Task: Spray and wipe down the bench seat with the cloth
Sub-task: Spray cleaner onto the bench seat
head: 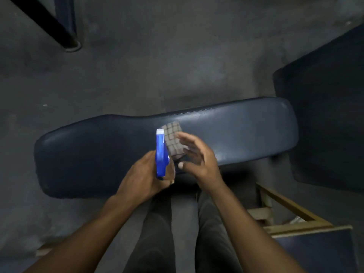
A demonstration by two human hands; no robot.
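Left hand [145,174] around spray bottle [161,154], above bench seat [236,134].

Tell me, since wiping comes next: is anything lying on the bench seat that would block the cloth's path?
Nothing visible does. The bench seat shows bare dark padding to either side of the checked cloth; only the spray bottle in the left hand hangs above it.

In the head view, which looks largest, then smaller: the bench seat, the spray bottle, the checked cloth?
1. bench seat, by far.
2. and 3. spray bottle and checked cloth look alike; hands hide part of each, so no ranking.
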